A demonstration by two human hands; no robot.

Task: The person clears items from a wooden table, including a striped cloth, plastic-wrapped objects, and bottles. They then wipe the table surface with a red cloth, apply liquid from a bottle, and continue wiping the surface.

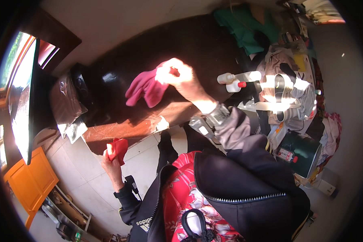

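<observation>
My right hand (181,77), in strong sunlight above the dark wooden tabletop (115,63), is closed on one end of a pink cloth (148,87). The cloth hangs to the left of the hand in loose folds, slightly blurred. Lower left, beside the table's near corner, my left hand (112,168) grips a folded piece of red fabric (119,149) between thumb and fingers. A small pale scrap (162,124) lies at the table's sunlit front edge, between the two hands.
White plastic bottles (233,86), one red-capped, lie right of my right hand. Beyond them are piled cloths and elastic bands (279,96), with green fabric (245,30) behind. A clear plastic bag (68,99) and a screen (24,99) stand left. A dark green container (301,154) is lower right.
</observation>
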